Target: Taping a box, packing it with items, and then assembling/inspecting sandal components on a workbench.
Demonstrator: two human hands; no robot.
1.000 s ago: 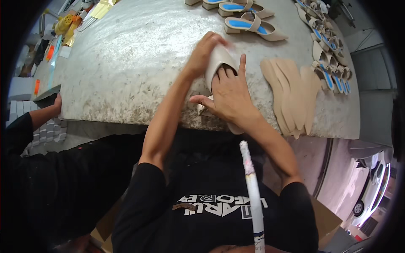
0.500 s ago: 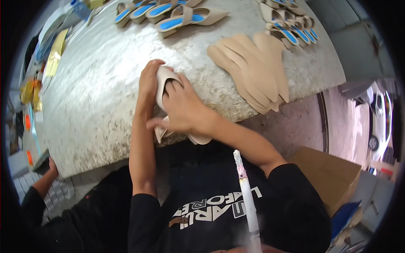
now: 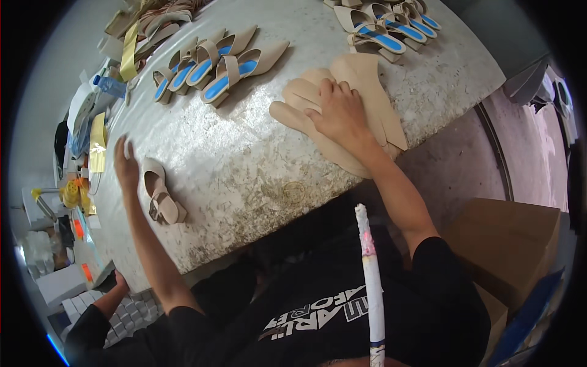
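Observation:
My left hand (image 3: 126, 166) is open above the grey speckled table (image 3: 257, 159), just left of a beige heeled sandal (image 3: 160, 194) that lies on the table, apart from the fingers. My right hand (image 3: 340, 113) rests flat on a fanned stack of beige shoe insoles (image 3: 361, 92) near the table's right front edge; the fingers are spread on the top pieces and I cannot see them pinching one. A white stick with a pink mark (image 3: 370, 275) pokes up from under my chin.
Several beige sandals with blue insoles (image 3: 220, 61) lie at the back middle, more (image 3: 385, 27) at the back right. Tape, a bottle and clutter (image 3: 98, 110) line the left edge. Another person's hand (image 3: 116, 282) is at lower left. A cardboard box (image 3: 513, 244) stands at right.
Both hands held the beige sandal at the table edge. Now it lies on the table to the left, my left hand has let go, and my right hand has moved onto the insole stack.

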